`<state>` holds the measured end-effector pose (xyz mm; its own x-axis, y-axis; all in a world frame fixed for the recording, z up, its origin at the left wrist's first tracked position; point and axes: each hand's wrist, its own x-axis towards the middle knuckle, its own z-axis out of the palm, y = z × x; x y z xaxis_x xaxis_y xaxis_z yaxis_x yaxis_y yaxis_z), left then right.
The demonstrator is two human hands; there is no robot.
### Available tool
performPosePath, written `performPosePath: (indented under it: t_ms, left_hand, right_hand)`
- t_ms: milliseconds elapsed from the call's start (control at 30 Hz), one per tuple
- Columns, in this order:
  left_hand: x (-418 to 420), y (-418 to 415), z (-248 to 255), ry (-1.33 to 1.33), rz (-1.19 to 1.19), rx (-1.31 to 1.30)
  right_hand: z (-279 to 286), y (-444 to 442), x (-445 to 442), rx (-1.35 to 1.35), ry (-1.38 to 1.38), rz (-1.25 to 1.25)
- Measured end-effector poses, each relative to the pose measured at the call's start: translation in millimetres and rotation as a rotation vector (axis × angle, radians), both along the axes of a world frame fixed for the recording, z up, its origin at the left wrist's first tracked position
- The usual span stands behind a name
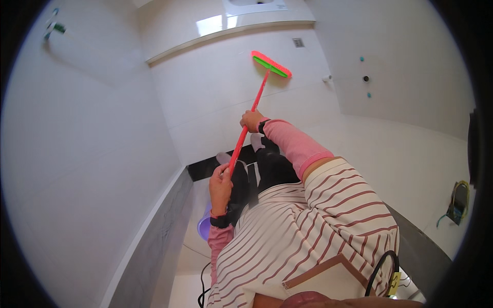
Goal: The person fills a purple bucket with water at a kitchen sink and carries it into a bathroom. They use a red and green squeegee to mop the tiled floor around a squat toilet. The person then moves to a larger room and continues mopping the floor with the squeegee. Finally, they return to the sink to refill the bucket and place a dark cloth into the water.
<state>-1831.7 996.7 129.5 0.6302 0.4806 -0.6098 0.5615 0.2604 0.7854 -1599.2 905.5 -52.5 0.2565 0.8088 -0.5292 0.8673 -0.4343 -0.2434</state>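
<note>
Both my hands grip the red pole of a floor brush (259, 94). Its green head carries red bristles (271, 63), which rest on the pale tiled floor (208, 84). My left hand (220, 190) closes around the top end of the pole, near my left thigh. Farther down the pole, about midway, my right hand (252, 120) is wrapped around it. The brush head lies in front of me, slightly right of the middle, between the raised step and my feet.
A raised tiled step (231, 36) crosses the far end, with a white squat toilet (254, 7) on it. A floor drain (298, 42) and a short white pipe stub (327, 78) are at the right. I stand at a black threshold (203, 168); a purple bucket (204, 227) is by my left leg.
</note>
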Motion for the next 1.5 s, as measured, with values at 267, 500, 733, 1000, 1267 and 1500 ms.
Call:
performPosePath:
  t_ms: [267, 500, 733, 1000, 1267, 1500]
  left_hand:
    - [-67, 79, 51, 0.412, -0.126, -0.209]
    - [40, 49, 21, 0.306, -0.292, -0.167]
    - [169, -16, -9, 0.081, -0.362, -0.224]
    - [60, 35, 49, 0.332, -0.372, -0.36]
    - [104, 26, -20, 0.001, -0.336, -0.216]
    - [11, 39, -28, -0.001, -0.126, -0.278]
  right_hand:
    - [37, 19, -145, 0.271, 0.284, -0.254]
    - [-7, -5, -47, 0.332, 0.069, -0.321]
    - [-17, -64, 120, 0.575, -0.141, -0.358]
    - [15, -12, -36, 0.499, -0.029, -0.346]
    - [-33, -20, 59, 0.528, -0.085, -0.335]
    - [-21, 9, -26, 0.554, 0.007, -0.259]
